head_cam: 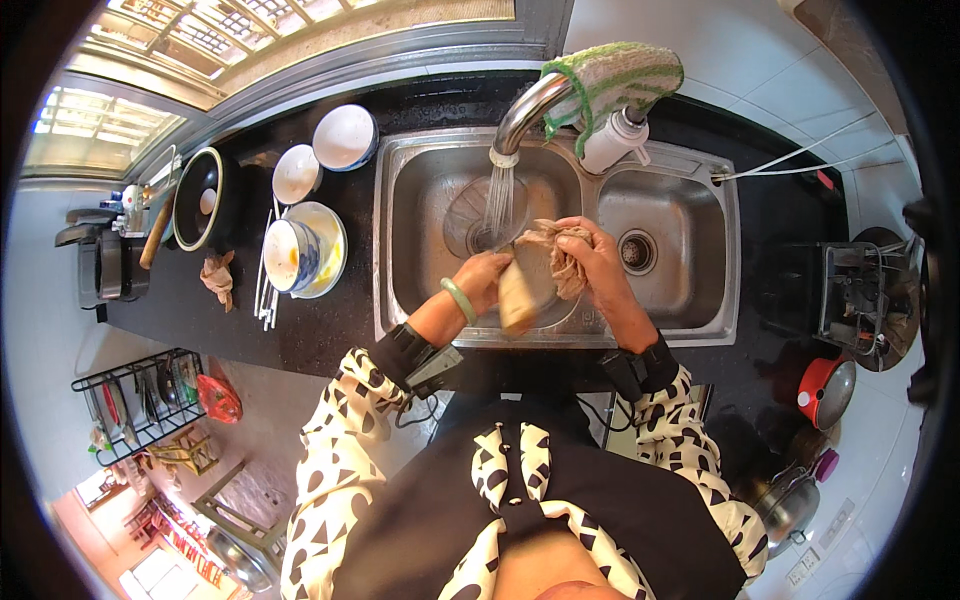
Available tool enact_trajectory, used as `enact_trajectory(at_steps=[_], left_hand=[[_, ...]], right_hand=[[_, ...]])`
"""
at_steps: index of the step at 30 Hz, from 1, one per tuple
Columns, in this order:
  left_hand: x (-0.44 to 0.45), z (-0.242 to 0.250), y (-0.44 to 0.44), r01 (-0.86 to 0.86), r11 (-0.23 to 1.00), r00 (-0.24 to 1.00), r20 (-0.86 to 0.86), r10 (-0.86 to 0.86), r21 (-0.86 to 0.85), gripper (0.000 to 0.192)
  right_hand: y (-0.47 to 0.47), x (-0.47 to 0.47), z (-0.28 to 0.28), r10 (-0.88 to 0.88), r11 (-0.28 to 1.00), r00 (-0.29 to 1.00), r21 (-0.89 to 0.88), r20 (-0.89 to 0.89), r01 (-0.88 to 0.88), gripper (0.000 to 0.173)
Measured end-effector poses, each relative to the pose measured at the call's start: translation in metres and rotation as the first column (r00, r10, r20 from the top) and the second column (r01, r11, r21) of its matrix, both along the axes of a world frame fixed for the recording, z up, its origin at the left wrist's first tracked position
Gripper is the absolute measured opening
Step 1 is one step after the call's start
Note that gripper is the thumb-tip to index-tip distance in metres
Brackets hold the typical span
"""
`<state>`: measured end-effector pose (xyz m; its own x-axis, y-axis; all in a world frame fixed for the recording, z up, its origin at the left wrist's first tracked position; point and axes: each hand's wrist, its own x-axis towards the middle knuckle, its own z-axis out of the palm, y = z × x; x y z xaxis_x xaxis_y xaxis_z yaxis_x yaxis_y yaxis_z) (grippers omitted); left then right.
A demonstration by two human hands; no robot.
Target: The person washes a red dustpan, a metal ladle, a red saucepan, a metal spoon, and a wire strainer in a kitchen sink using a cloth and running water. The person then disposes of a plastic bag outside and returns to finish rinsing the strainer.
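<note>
Over the left basin of a steel double sink [384, 225], my left hand [480, 281], with a pale green bangle at its wrist, grips a tan, elongated object [516, 298]. It is blurred; I cannot tell whether it is a wooden handle or something else. My right hand [600, 259] is closed on a crumpled brown cloth [566, 266], just right of that object. Water runs from the chrome faucet [529, 112] into the left basin, ahead of my hands. A green-striped cloth [622, 75] drapes over the faucet.
Left of the sink are white bowls [345, 137], a stained plate [330, 240] with a bowl on it, white chopsticks [264, 277], another brown cloth [217, 280] and a dark round pan [199, 199]. A white dispenser [611, 142] stands behind the sink. A red pot [825, 391] is at right.
</note>
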<state>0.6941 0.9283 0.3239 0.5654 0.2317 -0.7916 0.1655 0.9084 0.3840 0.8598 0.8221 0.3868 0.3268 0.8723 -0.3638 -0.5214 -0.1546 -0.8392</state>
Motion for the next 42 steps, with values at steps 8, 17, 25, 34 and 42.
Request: enact_trajectory(at_steps=[8, 17, 25, 34, 42], left_hand=[[-0.026, -0.048, -0.046, -0.181, 0.947, 0.799, 0.521, 0.299, -0.266, 0.034], [-0.023, -0.025, -0.026, -0.256, 0.879, 0.919, 0.179, 0.35, -0.403, 0.028], [-0.108, 0.046, -0.026, 0.006, 0.954, 0.994, 0.106, 0.027, -0.301, 0.028], [-0.187, 0.098, -0.035, 0.356, 0.934, 0.932, 0.078, -0.354, -0.008, 0.04], [-0.191, 0.06, 0.006, 0.725, 0.395, 0.685, -0.526, -0.505, 0.565, 0.039]], right_hand=[[0.018, -0.03, 0.006, 0.41, 0.781, 0.59, 0.066, 0.695, -0.621, 0.023], [0.058, -0.022, -0.114, 0.412, 0.909, 0.254, -0.376, 0.875, -0.178, 0.024], [0.026, 0.007, -0.157, 0.195, 0.976, 0.28, -0.214, 0.94, 0.04, 0.053], [0.02, -0.021, -0.143, 0.044, 0.971, 0.995, -0.229, -0.085, -0.062, 0.03], [0.014, -0.003, -0.142, -0.16, 0.953, 0.837, -0.14, 0.523, 0.27, 0.03]])
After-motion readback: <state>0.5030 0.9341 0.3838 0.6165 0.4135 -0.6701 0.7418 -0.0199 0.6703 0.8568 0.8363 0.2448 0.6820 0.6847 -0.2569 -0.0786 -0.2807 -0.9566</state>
